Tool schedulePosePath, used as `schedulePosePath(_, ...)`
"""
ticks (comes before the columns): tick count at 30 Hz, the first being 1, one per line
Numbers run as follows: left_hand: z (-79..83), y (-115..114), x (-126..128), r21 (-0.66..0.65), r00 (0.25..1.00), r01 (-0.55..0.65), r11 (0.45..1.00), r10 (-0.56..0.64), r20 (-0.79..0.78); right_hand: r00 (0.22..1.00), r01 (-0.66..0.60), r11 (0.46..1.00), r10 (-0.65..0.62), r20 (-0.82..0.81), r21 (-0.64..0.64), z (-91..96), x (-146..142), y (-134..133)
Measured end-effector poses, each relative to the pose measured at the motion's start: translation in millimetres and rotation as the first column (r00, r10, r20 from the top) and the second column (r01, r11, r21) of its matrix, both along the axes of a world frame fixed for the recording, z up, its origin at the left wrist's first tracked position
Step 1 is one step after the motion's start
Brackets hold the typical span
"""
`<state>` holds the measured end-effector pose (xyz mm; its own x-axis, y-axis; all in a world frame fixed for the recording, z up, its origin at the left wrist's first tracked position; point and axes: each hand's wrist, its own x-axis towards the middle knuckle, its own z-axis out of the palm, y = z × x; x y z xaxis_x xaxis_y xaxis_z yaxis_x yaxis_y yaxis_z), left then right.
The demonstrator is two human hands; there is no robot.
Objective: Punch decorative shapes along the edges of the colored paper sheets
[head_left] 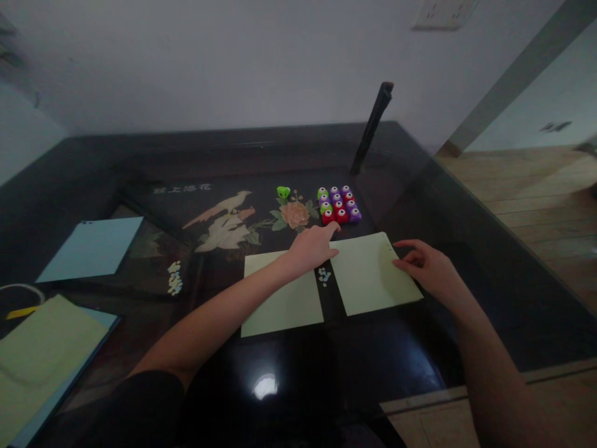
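Glossy dark tabletop (345, 358), pale yellow paper (375, 277)

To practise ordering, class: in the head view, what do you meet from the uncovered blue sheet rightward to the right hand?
Uncovered blue sheet, larger heap of small bits, lone green piece, cluster of coloured eye-marked pieces, right hand.

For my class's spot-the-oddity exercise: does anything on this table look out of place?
Yes: one green toy lies apart, left of the toy grid, apparently tipped, whereas the others stand in tidy rows.
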<state>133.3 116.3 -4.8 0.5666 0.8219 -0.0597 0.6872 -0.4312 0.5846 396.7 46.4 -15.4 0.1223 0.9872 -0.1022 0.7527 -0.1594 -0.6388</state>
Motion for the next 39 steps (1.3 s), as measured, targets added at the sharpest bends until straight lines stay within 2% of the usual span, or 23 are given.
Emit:
schedulePosePath(8,-0.4,-1.6,-1.0,0.049,0.995,-0.004,0.999,0.009,-0.098,0.988,-0.002,0.999,-0.006,0.153,0.052,-2.9,-4.0,-0.9)
schedulePosePath(12,2.7,1.1,-4.2,0.063,0.993,0.032,0.998,-0.025,-0.117,0.976,-0.003,0.998,-0.009,0.218,0.055,-3.2,-2.4,-1.6)
schedulePosePath(19,19.7,19.8,-33.4,0.023,0.959,0.256,0.966,-0.251,-0.135,0.986,-0.006,0.993,-0.013,0.166,0.116,0.3,-5.3,-1.0)
schedulePosePath(24,23.8,16.4,-47.9,-0.088,0.917,0.352,0.932,-0.362,-0.167,0.985,-0.010,0.994,-0.009,0.175,0.109,0.7,-5.9,-0.5)
schedulePosePath(30,19.3,14.4,-45.5,-0.128,0.908,0.350,0.928,-0.370,-0.198,0.987,-0.016,0.993,-0.002,0.162,0.113,-0.8,-3.5,-1.0)
schedulePosePath(39,17.5,11.2,-39.1,-0.095,0.922,0.281,0.955,-0.297,-0.248,0.988,-0.017,0.995,0.001,0.156,0.102,3.8,-5.8,-2.1)
